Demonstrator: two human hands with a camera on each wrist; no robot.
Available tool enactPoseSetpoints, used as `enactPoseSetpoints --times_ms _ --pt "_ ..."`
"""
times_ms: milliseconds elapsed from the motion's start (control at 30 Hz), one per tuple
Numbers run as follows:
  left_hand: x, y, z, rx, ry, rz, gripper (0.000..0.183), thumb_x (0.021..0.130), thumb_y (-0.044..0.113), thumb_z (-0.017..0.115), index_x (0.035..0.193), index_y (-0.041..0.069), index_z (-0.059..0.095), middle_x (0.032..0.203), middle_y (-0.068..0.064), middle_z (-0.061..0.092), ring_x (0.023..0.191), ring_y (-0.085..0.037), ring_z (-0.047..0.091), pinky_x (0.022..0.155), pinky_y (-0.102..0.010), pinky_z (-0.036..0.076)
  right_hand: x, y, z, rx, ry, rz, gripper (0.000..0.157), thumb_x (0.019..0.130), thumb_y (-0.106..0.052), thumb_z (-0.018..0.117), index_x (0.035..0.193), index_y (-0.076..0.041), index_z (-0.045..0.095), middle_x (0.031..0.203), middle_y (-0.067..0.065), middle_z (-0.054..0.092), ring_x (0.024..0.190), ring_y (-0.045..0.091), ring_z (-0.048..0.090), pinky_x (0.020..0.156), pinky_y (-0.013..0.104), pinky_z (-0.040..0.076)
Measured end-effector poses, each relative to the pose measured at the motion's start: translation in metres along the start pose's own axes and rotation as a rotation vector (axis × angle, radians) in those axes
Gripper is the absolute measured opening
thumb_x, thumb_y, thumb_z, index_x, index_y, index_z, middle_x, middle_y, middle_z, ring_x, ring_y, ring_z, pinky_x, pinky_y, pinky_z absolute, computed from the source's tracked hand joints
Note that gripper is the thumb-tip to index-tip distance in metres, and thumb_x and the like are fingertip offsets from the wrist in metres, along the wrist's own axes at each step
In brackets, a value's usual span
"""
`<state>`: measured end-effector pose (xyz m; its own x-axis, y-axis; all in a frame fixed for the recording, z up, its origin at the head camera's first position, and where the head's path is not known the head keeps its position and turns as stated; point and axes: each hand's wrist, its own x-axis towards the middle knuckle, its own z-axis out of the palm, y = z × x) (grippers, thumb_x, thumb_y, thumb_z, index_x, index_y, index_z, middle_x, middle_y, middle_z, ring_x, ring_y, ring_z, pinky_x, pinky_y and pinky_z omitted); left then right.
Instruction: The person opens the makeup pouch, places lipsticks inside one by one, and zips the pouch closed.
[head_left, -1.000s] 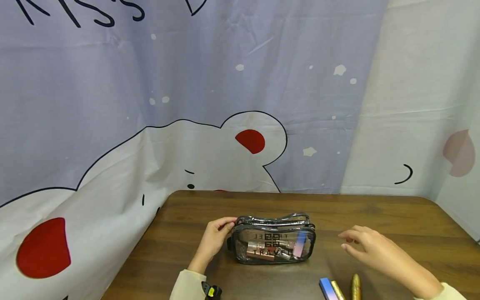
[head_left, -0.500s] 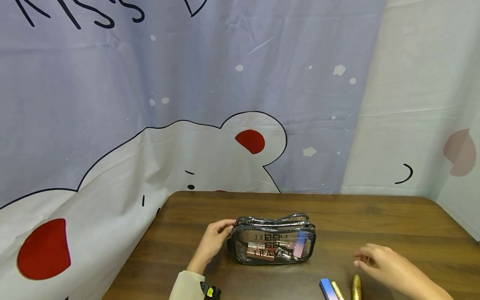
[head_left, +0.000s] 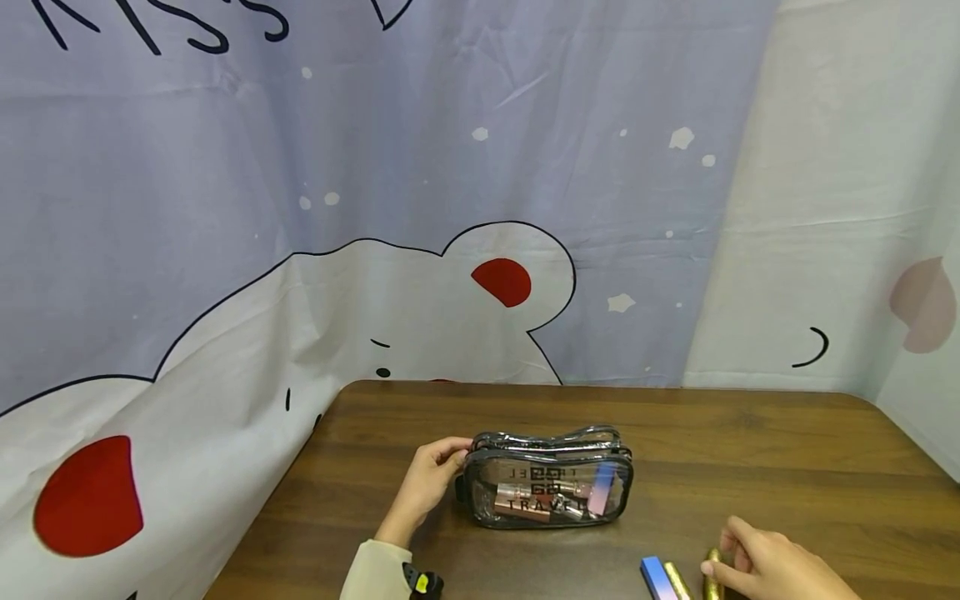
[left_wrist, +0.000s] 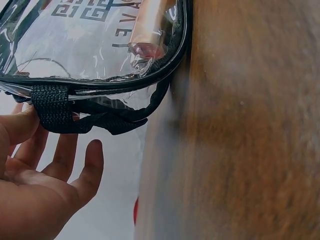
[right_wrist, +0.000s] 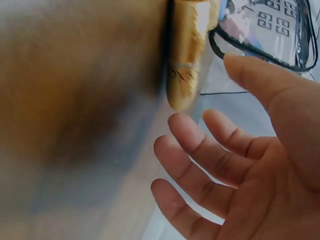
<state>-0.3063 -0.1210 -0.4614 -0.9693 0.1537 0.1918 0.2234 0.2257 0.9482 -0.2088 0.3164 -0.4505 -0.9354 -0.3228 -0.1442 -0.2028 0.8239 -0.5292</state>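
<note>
A clear zip pouch [head_left: 517, 457] with black trim stands upright on the table, several cosmetics inside. My left hand [head_left: 426, 482] pinches its upper left end. In the left wrist view, the thumb lies by the black strap [left_wrist: 52, 107], other fingers being partly hidden behind. Over at the front right, my right hand [head_left: 776, 562] hovers around the rounded end of a gold cosmetic tube [right_wrist: 187, 50]. Its fingers are spread and bent slightly, apart from the tube in the right wrist view. Left of that tube lie a second gold tube [head_left: 677, 581] and a blue-to-pink box [head_left: 657, 577].
The wooden table [head_left: 420, 408] has rounded far corners. A printed curtain [head_left: 615, 208] hangs right behind it. The lower ends of the loose cosmetics run out of the head view at its bottom edge.
My right hand has moved down and toward the front, from right of the pouch to the gold tube. The left hand and the pouch have stayed in place.
</note>
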Motion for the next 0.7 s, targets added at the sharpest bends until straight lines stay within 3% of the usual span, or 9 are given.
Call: enactPoseSetpoints --times_ms 167,533,700 --pt "0.001 0.000 0.000 -0.001 0.001 -0.002 0.022 0.095 0.004 0.055 0.113 -0.001 0.067 0.112 -0.018 0.066 0.089 -0.009 0.058 0.079 -0.022 0.052 -0.002 -0.001 0.008 0.063 -0.065 0.142 0.035 0.091 -0.044 0.061 0.092 -0.012 0.050 0.070 -0.001 0.051 0.058 0.011 0.045 0.052 0.027 0.035" --pt "0.000 0.000 0.000 0.014 -0.001 0.013 0.022 0.095 0.004 0.055 0.113 0.000 0.067 0.112 -0.018 0.066 0.090 -0.012 0.059 0.079 -0.024 0.053 -0.001 -0.002 0.016 0.022 -0.088 0.188 0.036 0.089 -0.048 0.062 0.088 -0.013 0.054 0.067 0.000 0.049 0.057 0.012 0.044 0.052 0.027 0.033" --pt "0.000 0.001 0.000 0.029 -0.002 0.012 0.022 0.095 0.004 0.055 0.113 0.001 0.068 0.111 -0.016 0.067 0.090 -0.013 0.058 0.079 -0.025 0.053 -0.003 0.001 0.019 -0.042 -0.043 0.167 0.035 0.085 -0.048 0.067 0.080 -0.016 0.053 0.066 -0.002 0.048 0.055 0.009 0.042 0.051 0.025 0.031"
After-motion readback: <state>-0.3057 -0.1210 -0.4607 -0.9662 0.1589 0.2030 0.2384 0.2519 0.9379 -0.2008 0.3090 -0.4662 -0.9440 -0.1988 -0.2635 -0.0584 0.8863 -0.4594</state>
